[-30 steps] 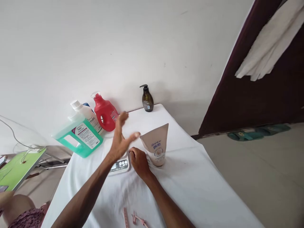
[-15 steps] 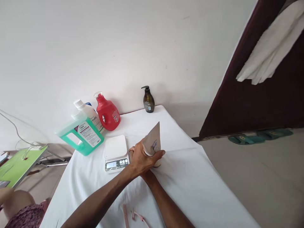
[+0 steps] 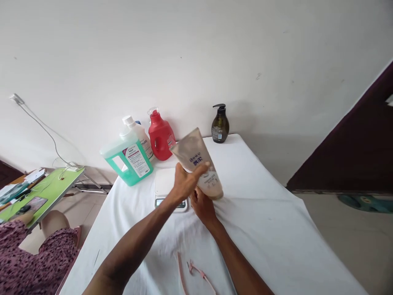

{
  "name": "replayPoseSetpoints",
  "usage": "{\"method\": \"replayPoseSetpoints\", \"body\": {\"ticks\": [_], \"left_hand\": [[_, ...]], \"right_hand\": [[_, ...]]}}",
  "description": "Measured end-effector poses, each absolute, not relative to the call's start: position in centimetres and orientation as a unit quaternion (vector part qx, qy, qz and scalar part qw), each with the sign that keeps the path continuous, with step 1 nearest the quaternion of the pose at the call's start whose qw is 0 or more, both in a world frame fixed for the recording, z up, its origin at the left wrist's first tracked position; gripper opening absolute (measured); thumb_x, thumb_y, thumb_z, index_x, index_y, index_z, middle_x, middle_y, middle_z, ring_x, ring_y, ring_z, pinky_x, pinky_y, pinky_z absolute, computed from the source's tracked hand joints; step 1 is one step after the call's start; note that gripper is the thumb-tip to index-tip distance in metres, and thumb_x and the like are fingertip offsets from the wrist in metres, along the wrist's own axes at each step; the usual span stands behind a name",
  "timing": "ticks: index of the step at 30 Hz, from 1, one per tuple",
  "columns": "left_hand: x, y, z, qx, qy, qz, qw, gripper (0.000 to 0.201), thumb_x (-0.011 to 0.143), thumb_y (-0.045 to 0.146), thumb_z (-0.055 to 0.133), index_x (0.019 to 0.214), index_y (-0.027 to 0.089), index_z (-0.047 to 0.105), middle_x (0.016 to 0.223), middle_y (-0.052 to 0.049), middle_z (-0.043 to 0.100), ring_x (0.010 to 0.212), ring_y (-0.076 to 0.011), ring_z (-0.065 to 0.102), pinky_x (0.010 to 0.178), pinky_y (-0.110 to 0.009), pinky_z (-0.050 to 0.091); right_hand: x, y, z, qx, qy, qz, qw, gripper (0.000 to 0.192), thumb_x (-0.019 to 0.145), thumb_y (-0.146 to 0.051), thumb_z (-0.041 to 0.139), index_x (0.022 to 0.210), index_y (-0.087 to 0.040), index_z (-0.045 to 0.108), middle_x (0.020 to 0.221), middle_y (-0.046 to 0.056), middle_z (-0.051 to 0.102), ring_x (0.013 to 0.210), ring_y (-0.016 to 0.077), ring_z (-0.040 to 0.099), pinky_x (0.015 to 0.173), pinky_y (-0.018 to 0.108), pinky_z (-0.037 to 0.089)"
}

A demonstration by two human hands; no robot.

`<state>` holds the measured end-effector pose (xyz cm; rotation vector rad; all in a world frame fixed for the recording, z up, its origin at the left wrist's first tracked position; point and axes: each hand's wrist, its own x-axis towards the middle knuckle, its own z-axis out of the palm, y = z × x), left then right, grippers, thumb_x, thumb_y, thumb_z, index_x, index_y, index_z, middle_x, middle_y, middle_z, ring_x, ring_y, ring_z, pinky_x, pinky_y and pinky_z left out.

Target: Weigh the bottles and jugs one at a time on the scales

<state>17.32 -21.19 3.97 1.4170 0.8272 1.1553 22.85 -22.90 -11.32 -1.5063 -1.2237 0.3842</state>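
A beige squeeze tube (image 3: 206, 170) with dark blue lettering is tilted above the table, its wide flat end up and to the left. My left hand (image 3: 186, 180) is closed around its left side, thumb lying across the front. Close below it, my right hand (image 3: 203, 207) is curled at the tube's lower edge; its fingertips are partly hidden, and what they hold does not show. Behind my left hand and forearm lies a white kitchen scale (image 3: 162, 182), with its display partly covered.
A green detergent jug (image 3: 130, 164), a white bottle (image 3: 143, 137) and a red jug (image 3: 161, 137) stand at the back left. A dark pump bottle (image 3: 220, 126) is by the wall. Pink straps (image 3: 196, 268) lie in front. At left, a person (image 3: 39, 254) sits beside a green table (image 3: 57, 182).
The tube has turned so its printed front faces me, and it is raised. My hands have come apart a little, the right one now below the left. The view has shifted left.
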Motion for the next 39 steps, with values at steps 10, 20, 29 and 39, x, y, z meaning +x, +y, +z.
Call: {"method": "replayPoseSetpoints", "body": {"ticks": [10, 20, 29, 39], "left_hand": [[7.2, -14.6, 5.6, 0.647, 0.39, 0.524, 0.394, 0.022, 0.08, 0.038, 0.083, 0.081, 0.016, 0.077, 0.083, -0.009, 0.079, 0.077, -0.0227, 0.073, 0.073, -0.036, 0.061], [6.5, -13.6, 2.9, 0.651, 0.377, 0.472, 0.459, 0.032, 0.075, 0.044, 0.088, 0.087, 0.015, 0.079, 0.089, -0.012, 0.08, 0.08, -0.0251, 0.074, 0.074, -0.036, 0.061], [4.0, -14.1, 1.7, 0.705, 0.331, 0.447, 0.44, 0.063, 0.075, 0.065, 0.087, 0.114, 0.017, 0.076, 0.116, -0.013, 0.079, 0.111, -0.0345, 0.072, 0.095, -0.044, 0.059], [1.1, -15.3, -7.9, 0.52, 0.455, 0.611, 0.387, 0.086, 0.093, 0.09, 0.04, 0.124, 0.015, 0.068, 0.118, -0.018, 0.074, 0.114, -0.0316, 0.07, 0.103, -0.052, 0.055]], "right_hand": [[23.5, -24.4, -9.9, -0.63, -0.538, 0.237, 0.507, 0.038, 0.094, -0.042, 0.041, 0.085, -0.02, 0.071, 0.071, 0.006, 0.072, 0.06, 0.0216, 0.065, 0.061, 0.03, 0.048], [23.7, -24.8, -9.6, -0.646, -0.51, 0.295, 0.484, 0.044, 0.095, -0.049, 0.045, 0.097, -0.018, 0.076, 0.073, 0.007, 0.072, 0.056, 0.0206, 0.06, 0.056, 0.03, 0.047], [23.7, -25.2, -9.0, -0.652, -0.498, 0.312, 0.478, 0.047, 0.092, -0.054, 0.048, 0.098, -0.018, 0.077, 0.073, 0.005, 0.07, 0.054, 0.0195, 0.06, 0.055, 0.031, 0.048], [23.8, -26.6, -8.9, -0.666, -0.444, 0.355, 0.484, 0.053, 0.087, -0.064, 0.057, 0.103, -0.016, 0.075, 0.062, 0.0, 0.062, 0.047, 0.016, 0.051, 0.047, 0.029, 0.041]]}}
